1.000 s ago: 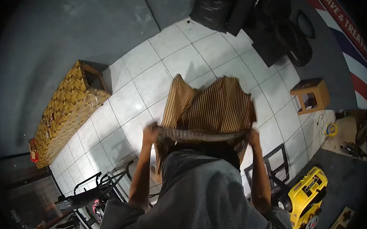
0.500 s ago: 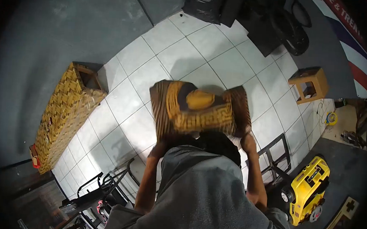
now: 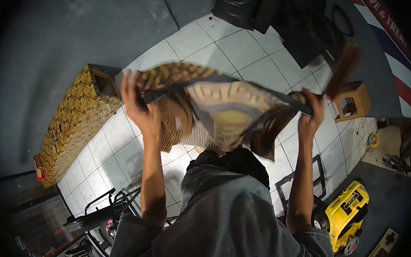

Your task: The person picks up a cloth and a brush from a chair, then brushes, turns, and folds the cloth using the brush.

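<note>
A brown, black and yellow patterned cloth [image 3: 230, 111] hangs in the air before me, stretched between both hands and partly blurred by motion. Its underside shows a paler version of a key-like design with a yellow patch in the centre. My left hand [image 3: 143, 110] grips the left part of its upper edge, thumb and fingers around the fabric. On the opposite side, my right hand [image 3: 312, 111] is closed on the right part of that edge. Beyond the right hand a brown end of the cloth flies up, smeared. The lower folds hang just above my legs.
White tiles [image 3: 238, 48] cover the floor. A woven-pattern box [image 3: 71, 125] stands left, a cardboard box [image 3: 353, 102] right. Black bags [image 3: 236, 8] sit at the back. Near my right elbow is a yellow toy car [image 3: 349, 208]; a black metal frame [image 3: 110, 221] stands lower left.
Both hands have risen and moved apart, carrying the cloth up and away from my legs. The cloth has spread wider and swung so that its paler underside shows.
</note>
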`<action>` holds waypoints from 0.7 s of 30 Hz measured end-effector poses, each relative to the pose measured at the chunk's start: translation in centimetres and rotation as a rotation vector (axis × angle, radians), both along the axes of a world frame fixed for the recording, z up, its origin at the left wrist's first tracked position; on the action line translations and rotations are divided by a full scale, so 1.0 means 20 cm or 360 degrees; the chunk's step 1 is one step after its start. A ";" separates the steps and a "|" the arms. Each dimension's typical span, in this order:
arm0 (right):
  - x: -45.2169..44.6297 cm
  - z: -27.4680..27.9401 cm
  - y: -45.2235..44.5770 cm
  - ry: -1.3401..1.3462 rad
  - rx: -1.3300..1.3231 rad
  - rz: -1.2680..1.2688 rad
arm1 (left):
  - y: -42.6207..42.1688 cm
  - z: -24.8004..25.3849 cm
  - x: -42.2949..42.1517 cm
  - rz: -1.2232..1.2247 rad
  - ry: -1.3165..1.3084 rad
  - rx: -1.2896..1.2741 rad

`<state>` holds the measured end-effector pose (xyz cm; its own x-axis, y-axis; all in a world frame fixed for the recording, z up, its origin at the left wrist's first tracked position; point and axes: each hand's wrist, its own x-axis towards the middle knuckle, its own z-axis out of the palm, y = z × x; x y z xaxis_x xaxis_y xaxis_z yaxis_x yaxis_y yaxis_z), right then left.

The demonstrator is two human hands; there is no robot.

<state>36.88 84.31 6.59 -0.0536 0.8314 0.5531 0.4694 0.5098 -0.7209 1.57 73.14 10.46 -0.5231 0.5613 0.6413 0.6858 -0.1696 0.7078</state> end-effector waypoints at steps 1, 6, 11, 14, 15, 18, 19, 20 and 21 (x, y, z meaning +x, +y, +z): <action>-0.02 0.06 0.01 -0.0014 0.0218 -0.0078 | 0.02 0.08 0.04 0.0068 0.0080 0.0127; 0.07 -0.30 -0.17 -0.0401 0.0093 -0.0256 | -0.16 -0.34 0.10 0.0012 0.0344 -0.0231; 0.33 -0.94 -0.63 -0.0907 -0.1465 0.0250 | -0.77 -1.07 0.16 -0.0339 -0.0020 -0.1249; 0.46 -1.04 -0.83 -0.0992 -0.1320 0.0499 | -0.98 -1.12 0.17 -0.0193 -0.0065 -0.1171; 0.44 -0.99 -0.86 -0.0823 -0.1459 0.0405 | -1.00 -1.10 0.18 -0.0084 -0.0004 -0.1190; 0.47 -1.16 -0.85 -0.0559 -0.1525 0.0293 | -0.94 -1.03 0.11 -0.0071 -0.0036 -0.1445; 0.39 -1.05 -0.80 -0.0471 -0.1457 0.0273 | -0.89 -0.99 0.09 -0.0074 -0.0032 -0.1443; 0.35 -0.91 -0.75 -0.0368 -0.1463 0.0195 | -0.83 -0.96 0.07 -0.0213 -0.0284 -0.1481; 0.40 -1.03 -0.70 -0.0143 -0.1721 0.0258 | -0.77 -0.93 0.05 -0.0352 -0.0537 -0.1513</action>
